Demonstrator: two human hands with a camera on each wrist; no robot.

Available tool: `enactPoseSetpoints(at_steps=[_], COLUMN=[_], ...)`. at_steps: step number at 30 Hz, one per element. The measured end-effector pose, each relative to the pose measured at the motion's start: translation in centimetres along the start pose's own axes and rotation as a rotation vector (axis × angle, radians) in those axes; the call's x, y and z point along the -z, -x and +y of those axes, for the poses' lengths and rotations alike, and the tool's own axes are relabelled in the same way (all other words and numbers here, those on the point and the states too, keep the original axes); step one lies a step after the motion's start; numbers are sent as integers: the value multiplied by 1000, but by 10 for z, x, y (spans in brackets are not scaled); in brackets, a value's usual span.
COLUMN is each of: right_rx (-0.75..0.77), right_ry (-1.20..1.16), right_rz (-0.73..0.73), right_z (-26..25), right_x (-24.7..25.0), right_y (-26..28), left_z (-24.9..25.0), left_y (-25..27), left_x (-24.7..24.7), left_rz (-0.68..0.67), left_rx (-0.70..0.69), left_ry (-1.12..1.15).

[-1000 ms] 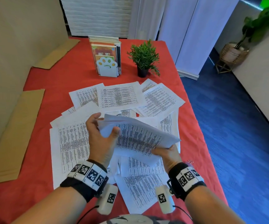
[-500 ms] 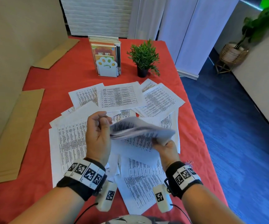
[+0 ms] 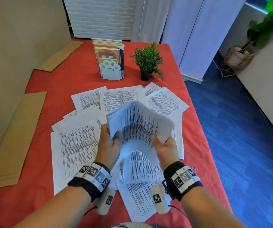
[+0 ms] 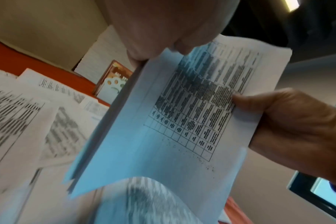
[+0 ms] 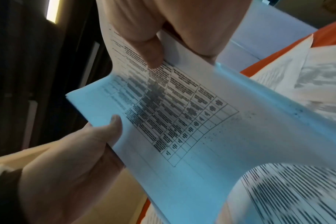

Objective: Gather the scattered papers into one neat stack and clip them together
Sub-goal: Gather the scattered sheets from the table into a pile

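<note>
A bundle of printed papers (image 3: 139, 122) stands on edge above the red table (image 3: 66, 79), its printed face bowed toward me. My left hand (image 3: 112, 134) grips its left side, thumb in front. My right hand (image 3: 161, 140) pinches its right lower corner. In the left wrist view the bundle (image 4: 163, 121) hangs below my palm, with the right hand (image 4: 288, 128) holding its far edge. In the right wrist view my thumb (image 5: 148, 50) presses on the bundle (image 5: 182, 121) and the left hand (image 5: 77, 159) grips the opposite edge. Several loose sheets (image 3: 76, 142) lie scattered under and around the hands.
A book holder with a paw-shaped bookend (image 3: 110, 69) and a small potted plant (image 3: 147, 63) stand at the back of the table. Flat cardboard pieces (image 3: 17, 137) lie along the left side. A small metal object (image 3: 194, 168) lies by my right wrist. The table's right edge drops to blue floor.
The bundle has swung from lying nearly flat between my hands to standing on edge with the print facing me. Both hands kept hold and rose slightly.
</note>
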State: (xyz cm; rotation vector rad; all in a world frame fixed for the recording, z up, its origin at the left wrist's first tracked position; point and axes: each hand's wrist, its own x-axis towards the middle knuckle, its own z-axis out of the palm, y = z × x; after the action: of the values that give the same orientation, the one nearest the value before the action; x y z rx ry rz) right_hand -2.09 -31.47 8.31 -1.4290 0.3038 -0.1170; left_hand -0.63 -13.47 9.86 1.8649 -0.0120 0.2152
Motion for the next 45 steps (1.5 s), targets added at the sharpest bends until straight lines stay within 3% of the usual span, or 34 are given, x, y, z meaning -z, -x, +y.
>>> enactPoseSetpoints(at_steps=[4, 7, 12, 19, 22, 25, 27, 29, 32, 38, 41, 45], right_rx=[-54, -126, -219, -78, -64, -248, -466, -577, -599, -469, -492, -488], right_ry=[25, -40, 22, 216, 473, 823, 875, 852, 791, 867, 865, 796], right_rz=[31, 60, 80, -66, 39, 219, 339, 378, 323, 58, -48, -84], right_z=[15, 23, 28, 12, 24, 46, 54, 59, 57, 55, 57, 61], right_x=[3, 10, 14, 21, 43, 82, 97, 100, 88, 43, 23, -4], right_y=[12, 13, 5, -28, -58, -86, -94, -104, -113, -105, -92, -81], left_z=[-17, -28, -42, -49, -58, -81, -98, -113, -131, -149, -153, -154], left_y=[10, 14, 18, 6, 0, -1, 2, 6, 11, 11, 12, 13], left_x=[-4, -7, -7, 6, 22, 46, 60, 72, 83, 97, 102, 106], left_rz=[32, 24, -49, -42, 53, 117, 134, 141, 167, 224, 257, 256], left_rx=[60, 182, 322, 374, 427, 516, 598, 669, 733, 786, 793, 817], left_ry=[-14, 58, 12, -44, -92, -181, -240, -279, -279, -215, -187, -213])
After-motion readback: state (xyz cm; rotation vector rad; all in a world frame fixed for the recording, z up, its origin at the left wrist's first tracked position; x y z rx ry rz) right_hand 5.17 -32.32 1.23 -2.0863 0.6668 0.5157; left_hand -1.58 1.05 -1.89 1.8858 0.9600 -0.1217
